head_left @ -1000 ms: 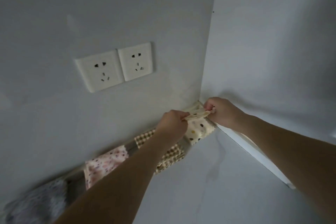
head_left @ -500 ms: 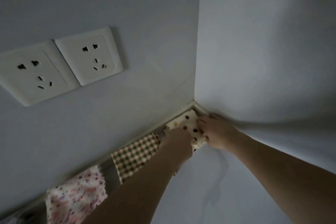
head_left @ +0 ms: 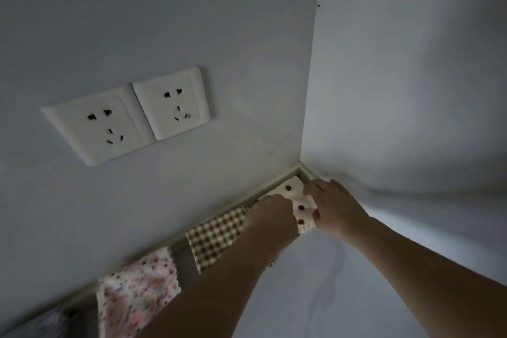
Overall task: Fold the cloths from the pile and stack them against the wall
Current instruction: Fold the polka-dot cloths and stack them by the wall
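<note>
The folded dotted cloth (head_left: 297, 202) lies in the corner against the wall (head_left: 192, 22), its long axis running out toward the person. The left hand (head_left: 270, 212) presses its left edge, the right hand (head_left: 333, 207) its right with fingers spread; the checked cloth (head_left: 219, 236) lies just beside it

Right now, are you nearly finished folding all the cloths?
Some look done: the checked cloth and the flowery cloth lie folded along the wall. The left hand and right hand are setting the dotted cloth into the corner. The pile isn't in view, so I can't tell what's left.
</note>
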Demonstrator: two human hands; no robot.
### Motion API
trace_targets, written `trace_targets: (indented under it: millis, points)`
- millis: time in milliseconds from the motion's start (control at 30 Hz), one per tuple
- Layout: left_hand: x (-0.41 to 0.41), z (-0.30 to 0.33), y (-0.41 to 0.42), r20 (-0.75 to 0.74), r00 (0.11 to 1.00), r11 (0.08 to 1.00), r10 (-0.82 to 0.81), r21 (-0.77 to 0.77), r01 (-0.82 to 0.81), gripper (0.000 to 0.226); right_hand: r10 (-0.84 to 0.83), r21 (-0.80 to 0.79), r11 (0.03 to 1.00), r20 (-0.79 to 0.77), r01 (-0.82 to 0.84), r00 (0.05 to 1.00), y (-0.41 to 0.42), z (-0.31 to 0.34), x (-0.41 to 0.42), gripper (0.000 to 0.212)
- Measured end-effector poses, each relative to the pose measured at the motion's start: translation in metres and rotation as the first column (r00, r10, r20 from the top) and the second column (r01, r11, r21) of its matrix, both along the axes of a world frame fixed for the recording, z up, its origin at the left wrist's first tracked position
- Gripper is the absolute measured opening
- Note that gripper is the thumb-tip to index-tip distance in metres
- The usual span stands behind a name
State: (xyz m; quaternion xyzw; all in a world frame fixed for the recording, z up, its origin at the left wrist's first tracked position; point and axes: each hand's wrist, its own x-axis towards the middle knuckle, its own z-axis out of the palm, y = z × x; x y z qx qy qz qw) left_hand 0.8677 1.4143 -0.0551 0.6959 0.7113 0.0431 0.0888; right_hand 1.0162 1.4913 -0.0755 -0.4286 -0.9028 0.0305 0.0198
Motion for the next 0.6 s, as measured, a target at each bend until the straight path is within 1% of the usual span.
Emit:
trace_targets:
  millis: [100,167,267,333,500,600]
  points:
    - [-0.017,0.014,-0.015,0.037,0.999,0.990,0.012,0.140,-0.017,0.032,-0.106,-0.036,0.994,-0.224,0.100,0.969,-0.020,0.021,-0.009,0.051]
    - [-0.030,0.021,-0.031,0.041,0.999,0.981,0.007,0.196,-0.015,0.031,-0.152,-0.084,0.988,-0.320,0.132,0.935,-0.038,0.036,-0.019,0.050]
    - [-0.049,0.033,-0.059,0.060,0.998,0.952,0.015,0.303,-0.033,0.028,-0.156,-0.109,0.986,-0.349,0.126,0.924,-0.067,0.054,-0.033,0.049]
    - [-0.062,0.040,-0.080,0.069,0.997,0.935,0.042,0.348,-0.063,0.030,-0.145,-0.099,0.988,-0.362,0.117,0.921,-0.089,0.064,-0.041,0.049]
    - [-0.091,0.063,-0.148,0.083,0.992,0.920,0.093,0.374,-0.118,0.038,-0.088,-0.089,0.994,-0.416,0.056,0.905,-0.157,0.092,-0.065,0.040]
    - [-0.113,0.079,-0.202,0.072,0.991,0.920,0.112,0.368,-0.131,0.041,-0.071,-0.093,0.995,-0.423,0.034,0.903,-0.206,0.107,-0.085,0.046]
